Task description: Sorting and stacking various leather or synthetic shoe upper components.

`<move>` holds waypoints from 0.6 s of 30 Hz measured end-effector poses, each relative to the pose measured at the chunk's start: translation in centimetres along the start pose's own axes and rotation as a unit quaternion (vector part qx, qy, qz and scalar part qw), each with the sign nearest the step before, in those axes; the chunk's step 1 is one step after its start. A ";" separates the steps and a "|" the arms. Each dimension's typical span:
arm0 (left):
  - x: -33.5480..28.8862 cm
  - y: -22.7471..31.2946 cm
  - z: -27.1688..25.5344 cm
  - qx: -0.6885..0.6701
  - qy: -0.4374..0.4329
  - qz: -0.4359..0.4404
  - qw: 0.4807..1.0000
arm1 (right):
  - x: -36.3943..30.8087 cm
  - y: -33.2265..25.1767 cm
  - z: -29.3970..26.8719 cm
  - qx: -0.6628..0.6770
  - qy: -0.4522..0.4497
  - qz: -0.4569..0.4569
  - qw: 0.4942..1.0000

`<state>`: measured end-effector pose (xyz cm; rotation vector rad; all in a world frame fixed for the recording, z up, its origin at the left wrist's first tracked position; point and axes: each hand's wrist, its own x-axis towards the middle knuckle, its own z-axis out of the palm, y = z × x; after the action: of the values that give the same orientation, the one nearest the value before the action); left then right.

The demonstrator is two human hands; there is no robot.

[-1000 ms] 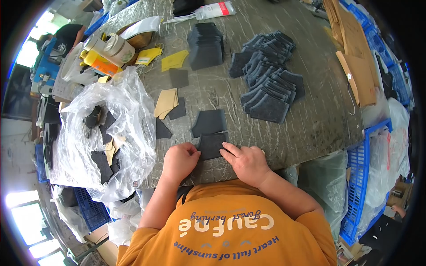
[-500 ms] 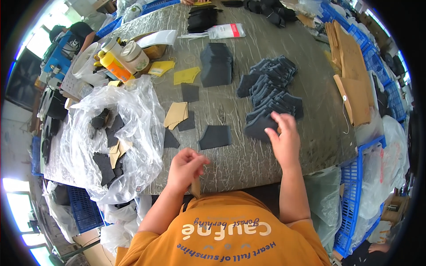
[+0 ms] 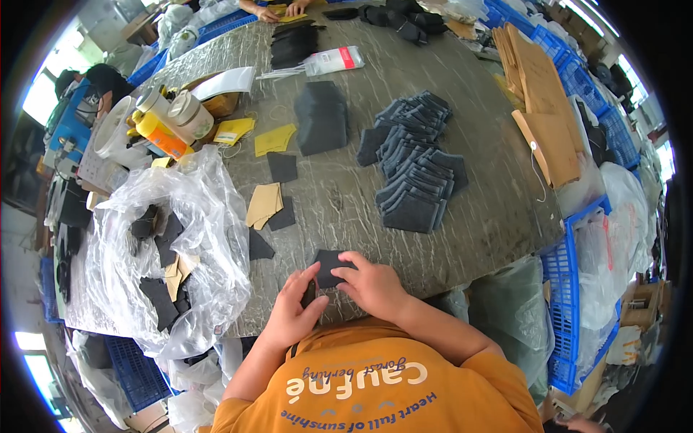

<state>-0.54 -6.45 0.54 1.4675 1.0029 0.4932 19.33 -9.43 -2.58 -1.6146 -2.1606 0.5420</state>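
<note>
Near the table's front edge lies a dark grey fabric piece [image 3: 328, 272] with angled sides. My right hand [image 3: 377, 290] grips its right part with bent fingers. At its left edge are the fingertips of my left hand [image 3: 290, 312]. A small brownish thing shows between that hand's thumb and fingers, too hidden to name. Farther off to the right, a fanned stack of dark grey fabric pieces [image 3: 411, 206] overlaps in rows. A neater dark stack [image 3: 321, 119] lies left of it. Tan pieces [image 3: 264, 205] lie left of my hands, with small dark pieces around them.
A clear plastic bag [image 3: 224, 252] with dark and tan scraps spreads at the left. Behind it stand an orange-yellow bottle [image 3: 162, 135] and pale jars [image 3: 190, 114]. Yellow pieces [image 3: 274, 140] lie nearby. Brown paper [image 3: 548, 108] is at the right. Another person's hands [image 3: 281, 12] work at the far edge.
My right hand has moved from the fanned stack to the near edge and taken hold of the dark piece. My left hand's fingers have reached its left side. The view has shifted slightly.
</note>
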 end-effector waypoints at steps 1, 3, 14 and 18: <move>0.4 0.1 0.3 0.102 0.013 0.108 0.989 | -0.2 0.2 0.3 0.147 0.036 -0.012 0.988; 0.8 0.9 1.1 0.249 0.007 0.186 0.950 | -0.6 0.0 0.4 0.405 0.014 0.046 0.913; 1.5 0.7 1.8 0.167 -0.057 0.245 0.953 | -1.2 0.2 -0.7 0.646 -0.113 0.183 0.732; 1.5 0.4 2.0 -0.113 0.000 0.086 0.990 | -1.1 -0.1 0.3 0.707 -0.070 0.175 0.682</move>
<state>1.94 -6.34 0.22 1.3550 0.7949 0.7091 19.37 -10.56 -2.86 -0.9314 -0.7442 1.8540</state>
